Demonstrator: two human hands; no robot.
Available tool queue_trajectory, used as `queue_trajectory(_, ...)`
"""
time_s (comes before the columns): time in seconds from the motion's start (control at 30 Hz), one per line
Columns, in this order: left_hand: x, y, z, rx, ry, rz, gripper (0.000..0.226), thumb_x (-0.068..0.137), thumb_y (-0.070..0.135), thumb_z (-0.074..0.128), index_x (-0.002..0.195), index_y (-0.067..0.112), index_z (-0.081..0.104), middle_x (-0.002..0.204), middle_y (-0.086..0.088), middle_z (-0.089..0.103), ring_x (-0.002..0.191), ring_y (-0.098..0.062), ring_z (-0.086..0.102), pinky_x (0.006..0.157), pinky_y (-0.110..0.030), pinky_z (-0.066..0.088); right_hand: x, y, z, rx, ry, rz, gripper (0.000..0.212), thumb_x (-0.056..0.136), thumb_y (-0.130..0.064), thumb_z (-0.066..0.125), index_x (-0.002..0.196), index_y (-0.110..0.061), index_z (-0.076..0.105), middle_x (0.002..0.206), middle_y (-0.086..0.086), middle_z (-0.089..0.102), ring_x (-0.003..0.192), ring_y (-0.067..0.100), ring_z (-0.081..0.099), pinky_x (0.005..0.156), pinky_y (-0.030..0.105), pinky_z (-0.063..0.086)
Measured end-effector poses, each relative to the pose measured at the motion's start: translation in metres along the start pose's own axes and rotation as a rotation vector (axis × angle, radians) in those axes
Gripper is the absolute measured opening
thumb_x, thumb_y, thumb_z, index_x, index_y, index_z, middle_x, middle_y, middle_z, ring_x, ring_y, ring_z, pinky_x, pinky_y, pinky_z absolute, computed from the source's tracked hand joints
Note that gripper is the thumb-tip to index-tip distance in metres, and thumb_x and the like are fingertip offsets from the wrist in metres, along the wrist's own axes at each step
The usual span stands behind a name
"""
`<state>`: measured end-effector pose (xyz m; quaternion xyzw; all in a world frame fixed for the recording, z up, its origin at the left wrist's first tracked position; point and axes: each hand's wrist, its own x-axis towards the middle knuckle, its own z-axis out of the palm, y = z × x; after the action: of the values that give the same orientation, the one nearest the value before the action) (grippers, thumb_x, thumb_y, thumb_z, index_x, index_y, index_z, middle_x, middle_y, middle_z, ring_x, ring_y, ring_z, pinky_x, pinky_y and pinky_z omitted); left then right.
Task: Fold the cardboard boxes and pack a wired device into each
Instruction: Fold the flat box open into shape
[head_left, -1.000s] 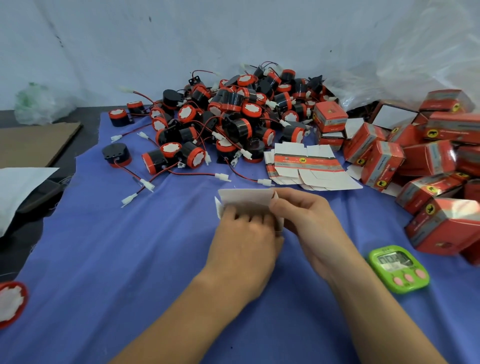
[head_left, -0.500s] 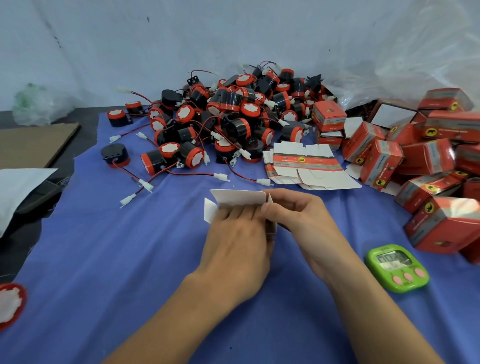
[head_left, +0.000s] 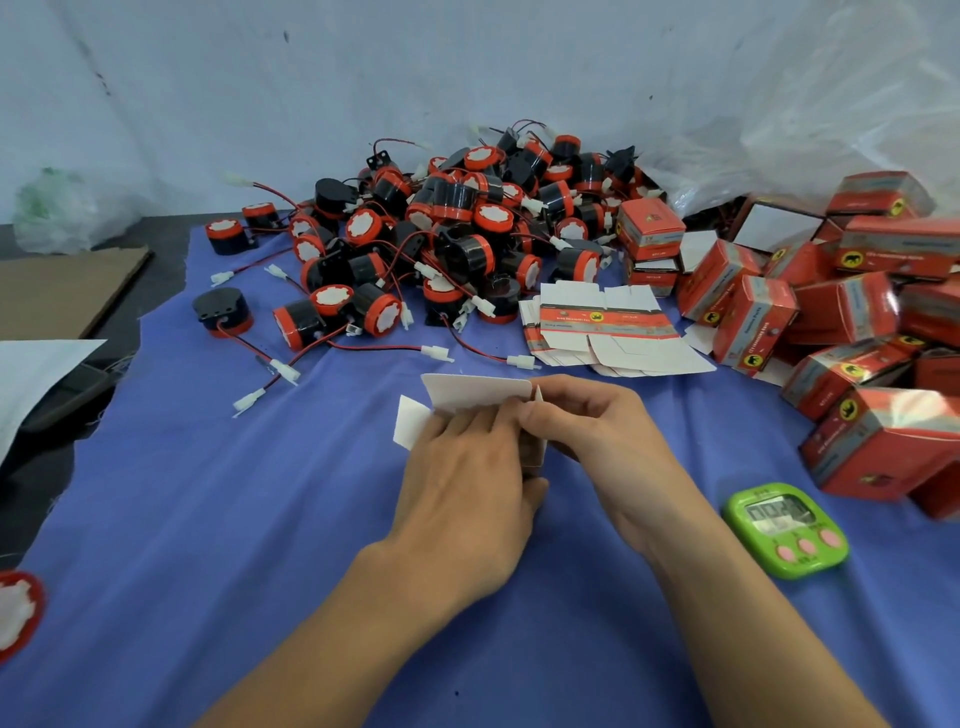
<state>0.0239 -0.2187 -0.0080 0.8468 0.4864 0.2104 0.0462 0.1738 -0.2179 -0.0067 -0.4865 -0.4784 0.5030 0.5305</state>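
Place: small packing workshop, handwork at a table (head_left: 167, 275).
Stock: heap of loose wired devices (head_left: 457, 234).
Packaging: flat box blanks (head_left: 613, 332) beside many folded red boxes (head_left: 857, 312).
Surface: blue cloth (head_left: 208, 519) spread over the table.
Pace: green digital timer (head_left: 784, 530) on the cloth.
Backdrop: bare scuffed wall (head_left: 311, 78).

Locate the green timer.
Head view, lower right: the green timer lies on the blue cloth, right of the right hand, below the folded red boxes.

Of the person only the bare left hand (head_left: 462, 499) and bare right hand (head_left: 602, 441) show, each on a slim, smooth, uncovered forearm that runs to the lower edge of the view, the left hand's back faintly ridged at the knuckles and tendons.
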Motion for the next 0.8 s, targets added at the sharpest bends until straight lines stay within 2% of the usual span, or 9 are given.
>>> queue_trajectory(0.07,-0.0002,0.0023,0.0010,-0.030,0.006,-0.030,0.058,0.087,0.028,0.074,0.139,0.021,0.051,0.131,0.003,0.062,0.118,-0.019,0.054,0.102,-0.027,0.038,0.0008,0.0001,-0.0006,0.013,0.008,0.000,0.019,0.092,-0.002,0.068,0.102,-0.013,0.080,0.100,0.007,0.079,0.101,0.018,0.074,0.094,0.032,0.058)
queue_trajectory(0.13,-0.0003,0.0040,0.0015,-0.050,0.006,-0.044,0.058,0.088,0.029,0.073,0.141,0.023,0.050,0.132,0.003,0.060,0.118,-0.019,0.053,0.095,-0.025,0.039,0.0023,0.0004,-0.0015,0.017,0.016,-0.002,0.018,0.091,-0.002,0.068,0.101,-0.012,0.080,0.097,0.007,0.079,0.092,0.014,0.073,0.084,0.025,0.056)
queue_trajectory(0.23,-0.0004,0.0033,0.0030,-0.054,0.003,-0.060,0.058,0.091,0.034,0.072,0.143,0.025,0.048,0.134,0.004,0.060,0.120,-0.018,0.052,0.095,-0.025,0.041,0.0036,0.0011,-0.0016,0.029,0.024,0.002,0.018,0.092,-0.004,0.067,0.101,-0.012,0.081,0.095,0.004,0.079,0.084,0.006,0.070,0.073,0.015,0.052)
queue_trajectory(0.33,0.0003,0.0010,0.0028,-0.070,-0.003,-0.059,0.047,0.091,0.035,0.072,0.135,0.027,0.054,0.128,0.006,0.062,0.115,-0.016,0.053,0.090,-0.023,0.040,0.0043,0.0023,-0.0013,0.037,0.023,0.007,0.019,0.092,-0.006,0.067,0.100,-0.015,0.081,0.095,0.002,0.080,0.086,0.006,0.071,0.073,0.014,0.052)
queue_trajectory(0.43,0.0013,-0.0005,0.0006,-0.055,-0.015,-0.024,0.026,0.092,0.035,0.069,0.116,0.030,0.060,0.117,0.010,0.064,0.106,-0.013,0.052,0.084,-0.018,0.033,0.0053,0.0034,-0.0014,0.019,0.020,0.017,0.018,0.092,-0.008,0.067,0.099,-0.017,0.081,0.097,0.000,0.080,0.090,0.008,0.072,0.080,0.021,0.053)
queue_trajectory(0.57,0.0015,-0.0012,-0.0028,-0.018,-0.054,0.009,0.013,0.094,0.031,0.063,0.106,0.028,0.061,0.113,0.010,0.066,0.102,-0.015,0.053,0.086,-0.025,0.036,0.0053,0.0047,-0.0025,0.028,0.018,0.022,0.018,0.086,-0.015,0.069,0.099,-0.017,0.081,0.099,0.002,0.080,0.091,0.010,0.072,0.086,0.028,0.053)
queue_trajectory(0.67,0.0009,-0.0005,-0.0047,-0.006,-0.075,0.004,0.004,0.095,0.026,0.058,0.099,0.028,0.057,0.108,0.007,0.068,0.098,-0.017,0.054,0.076,-0.025,0.030,0.0051,0.0047,-0.0025,0.016,0.007,0.020,0.020,0.084,-0.019,0.068,0.099,-0.019,0.081,0.099,0.000,0.080,0.092,0.010,0.072,0.084,0.026,0.053)
queue_trajectory(0.73,0.0006,-0.0001,-0.0051,-0.012,-0.066,-0.004,0.005,0.097,0.024,0.056,0.096,0.028,0.057,0.106,0.005,0.070,0.096,-0.018,0.055,0.074,-0.024,0.027,0.0055,0.0051,-0.0024,0.018,0.009,0.018,0.023,0.081,-0.022,0.068,0.099,-0.020,0.081,0.099,-0.001,0.080,0.092,0.009,0.072,0.081,0.023,0.053)
queue_trajectory(0.8,-0.0002,-0.0008,-0.0038,-0.016,-0.052,-0.001,0.011,0.099,0.024,0.054,0.103,0.025,0.063,0.110,0.005,0.070,0.099,-0.018,0.056,0.078,-0.024,0.033,0.0061,0.0054,-0.0026,0.026,0.011,0.016,0.024,0.079,-0.023,0.068,0.100,-0.019,0.081,0.099,-0.001,0.080,0.092,0.009,0.072,0.079,0.022,0.052)
